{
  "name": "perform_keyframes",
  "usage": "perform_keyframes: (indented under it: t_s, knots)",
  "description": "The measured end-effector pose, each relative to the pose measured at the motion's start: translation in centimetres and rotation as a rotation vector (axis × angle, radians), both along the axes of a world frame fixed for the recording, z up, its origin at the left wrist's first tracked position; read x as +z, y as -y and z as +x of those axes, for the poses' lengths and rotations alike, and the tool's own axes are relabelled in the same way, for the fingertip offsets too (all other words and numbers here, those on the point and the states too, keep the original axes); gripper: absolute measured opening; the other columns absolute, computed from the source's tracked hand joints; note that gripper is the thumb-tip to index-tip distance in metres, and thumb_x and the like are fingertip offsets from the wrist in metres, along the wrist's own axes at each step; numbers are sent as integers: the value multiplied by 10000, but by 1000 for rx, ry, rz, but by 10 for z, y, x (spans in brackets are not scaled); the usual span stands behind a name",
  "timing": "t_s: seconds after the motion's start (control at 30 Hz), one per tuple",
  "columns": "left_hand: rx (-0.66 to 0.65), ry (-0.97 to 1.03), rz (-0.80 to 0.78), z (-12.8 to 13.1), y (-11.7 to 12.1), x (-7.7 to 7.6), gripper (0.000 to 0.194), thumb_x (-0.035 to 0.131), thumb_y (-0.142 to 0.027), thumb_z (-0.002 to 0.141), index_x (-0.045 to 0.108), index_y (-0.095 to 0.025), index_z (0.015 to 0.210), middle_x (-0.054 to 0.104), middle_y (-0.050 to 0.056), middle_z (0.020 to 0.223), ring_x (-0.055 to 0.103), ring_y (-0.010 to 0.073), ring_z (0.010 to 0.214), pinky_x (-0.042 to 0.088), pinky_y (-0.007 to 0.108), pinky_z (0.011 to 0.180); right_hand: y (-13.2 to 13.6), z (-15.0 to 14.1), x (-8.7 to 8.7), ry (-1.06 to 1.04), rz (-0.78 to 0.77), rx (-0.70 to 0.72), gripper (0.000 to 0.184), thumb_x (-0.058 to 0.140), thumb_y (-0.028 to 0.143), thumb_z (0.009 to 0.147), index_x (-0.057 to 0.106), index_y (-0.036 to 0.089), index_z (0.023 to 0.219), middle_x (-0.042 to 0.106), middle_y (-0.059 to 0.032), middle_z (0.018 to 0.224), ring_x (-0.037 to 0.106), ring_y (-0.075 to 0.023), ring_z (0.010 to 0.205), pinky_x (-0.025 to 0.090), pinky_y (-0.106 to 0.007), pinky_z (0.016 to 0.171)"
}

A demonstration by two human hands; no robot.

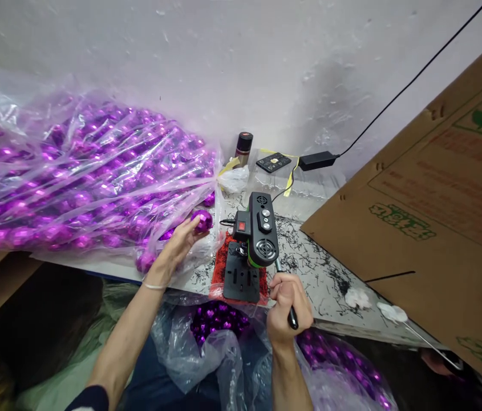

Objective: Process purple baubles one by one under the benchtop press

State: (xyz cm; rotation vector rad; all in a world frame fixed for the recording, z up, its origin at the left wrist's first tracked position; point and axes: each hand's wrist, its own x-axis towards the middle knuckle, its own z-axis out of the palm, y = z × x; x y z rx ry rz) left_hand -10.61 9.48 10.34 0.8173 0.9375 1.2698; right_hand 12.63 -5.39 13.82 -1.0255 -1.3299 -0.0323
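Observation:
My left hand (181,242) has its thumb and fingers round a shiny purple bauble (202,221), just left of a small black bench machine (263,228). The machine stands on a dark slotted base plate (241,277) over a red mat (220,265), with a red switch (241,226) on its side. My right hand (288,305) is wrapped round the black handle (292,317) of a lever at the machine's right. What lies under the machine's head is mostly hidden. A bag of purple baubles (95,165) fills the left of the table.
A large cardboard box (429,200) leans in at the right. Behind the machine are a dark can (244,145), a black power adapter (318,161) and a black card-like panel (273,162). Black scraps litter the white tabletop (300,285). More purple baubles (219,322) sit in plastic on the lap.

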Motion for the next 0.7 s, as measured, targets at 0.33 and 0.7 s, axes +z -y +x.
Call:
perform_keyframes:
  t_s: [0.33, 0.7]
  knots:
    - [9, -234, -43, 70, 99, -63, 721, 925, -632, 778, 764, -202, 1334, 830, 112, 1323, 763, 313, 1287, 561, 454, 1191, -5, -1, 13, 19, 35, -15, 397, 494, 118, 1098, 529, 238, 722, 546, 39, 640, 614, -140, 656, 424, -311, 604]
    - [-40, -933, 447, 82, 97, -90, 572, 870, -449, 931, 685, -261, 1438, 798, 117, 1362, 735, 337, 1311, 503, 541, 1226, -1, 0, 8, 66, 4, -36, 378, 478, 120, 1100, 536, 239, 745, 590, 25, 689, 614, -136, 668, 436, -302, 616]
